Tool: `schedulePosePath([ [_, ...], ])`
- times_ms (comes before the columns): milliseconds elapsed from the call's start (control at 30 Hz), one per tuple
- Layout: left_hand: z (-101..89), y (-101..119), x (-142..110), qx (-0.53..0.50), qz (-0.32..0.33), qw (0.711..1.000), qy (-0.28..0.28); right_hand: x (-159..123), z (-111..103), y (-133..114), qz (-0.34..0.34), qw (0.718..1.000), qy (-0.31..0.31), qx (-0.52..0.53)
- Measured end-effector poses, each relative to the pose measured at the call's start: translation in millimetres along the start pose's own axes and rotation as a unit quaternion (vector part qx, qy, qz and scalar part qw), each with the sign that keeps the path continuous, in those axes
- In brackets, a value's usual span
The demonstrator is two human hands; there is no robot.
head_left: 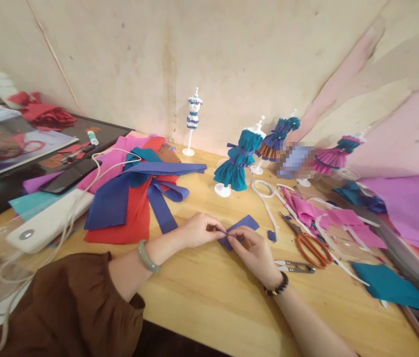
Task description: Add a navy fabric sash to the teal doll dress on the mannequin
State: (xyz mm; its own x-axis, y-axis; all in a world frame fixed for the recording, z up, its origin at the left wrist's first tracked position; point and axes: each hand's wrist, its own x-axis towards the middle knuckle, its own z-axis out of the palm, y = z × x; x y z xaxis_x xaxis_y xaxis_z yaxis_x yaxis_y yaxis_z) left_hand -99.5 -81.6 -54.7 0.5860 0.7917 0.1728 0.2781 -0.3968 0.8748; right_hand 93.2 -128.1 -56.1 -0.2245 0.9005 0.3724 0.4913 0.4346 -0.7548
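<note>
Over the middle of the wooden table, my left hand (202, 231) and my right hand (250, 248) meet at their fingertips. Both pinch a small strip of blue-purple fabric (248, 224), whose flat end sticks out behind my right fingers. My fingers hide the part between them. Just right of my right hand lie thread snips (294, 267) and orange-handled scissors (311, 248). Beyond my hands stands a small dress form in a teal ruffled dress (241, 156). Left of my left hand is a pile of blue fabric (110, 203) and red fabric (138, 213).
More small dress forms stand at the back, one nearly bare (194, 116). White tape (263, 188), pink scraps (306, 210) and a teal piece (391, 282) lie on the right. A power strip (45, 223), its cord and a phone (70, 176) are on the left.
</note>
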Motion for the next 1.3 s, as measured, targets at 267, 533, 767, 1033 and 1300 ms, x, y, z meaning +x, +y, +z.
schedulePosePath([
  [267, 1.9, 0.9, -2.1, -0.026, -0.024, 0.999, 0.0, -0.8, 1.8, 3.9, 0.005, 1.0, -0.003, 0.011],
  [533, 0.2, 4.2, -2.0, -0.136, -0.095, 0.986, 0.015, -1.8, 3.3, 8.5, 0.063, 0.997, 0.016, 0.049],
  [767, -1.6, 9.7, -0.4, -0.168, -0.124, 0.978, 0.016, -2.0, 4.0, 6.4, 0.102, 0.991, 0.018, 0.084],
  [1033, -1.7, 8.3, -1.0, -0.199, -0.155, 0.968, 0.01, -1.5, 2.3, 7.6, 0.122, 0.985, 0.028, 0.121],
  [1300, -4.6, 8.1, -0.8, -0.209, -0.162, 0.964, 0.017, 0.6, -1.7, 8.3, 0.137, 0.978, 0.027, 0.153],
])
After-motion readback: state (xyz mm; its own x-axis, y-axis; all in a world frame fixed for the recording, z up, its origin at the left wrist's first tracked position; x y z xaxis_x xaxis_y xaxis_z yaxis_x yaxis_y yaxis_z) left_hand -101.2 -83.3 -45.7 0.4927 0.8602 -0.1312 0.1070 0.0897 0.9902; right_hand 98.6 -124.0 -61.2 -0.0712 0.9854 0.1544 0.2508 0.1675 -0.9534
